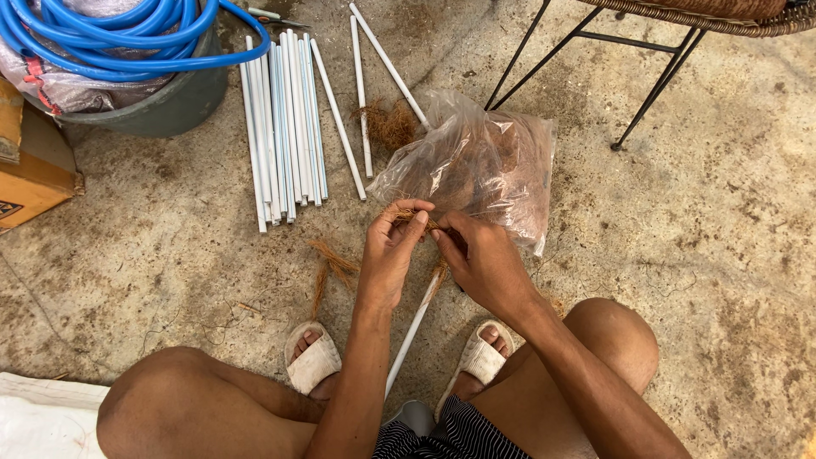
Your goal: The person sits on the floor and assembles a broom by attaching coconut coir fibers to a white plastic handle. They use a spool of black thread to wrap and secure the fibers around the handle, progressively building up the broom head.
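My left hand (393, 249) and my right hand (481, 257) meet over the top end of a thin white pipe (411, 333) that slants down between my feet. Both pinch brown coconut fibre (415, 218) at the pipe's tip. Just beyond my hands lies a clear plastic bag (484, 161) stuffed with more brown fibre. A loose tuft of fibre (330, 265) lies on the concrete floor left of my left hand.
A bundle of several white pipes (285, 119) lies at the upper left, with loose pipes (361, 93) beside it. A grey tub with blue hose (127, 42), a cardboard box (30, 170), a black-legged wicker chair (663, 51) and a white sack (42, 416) surround me.
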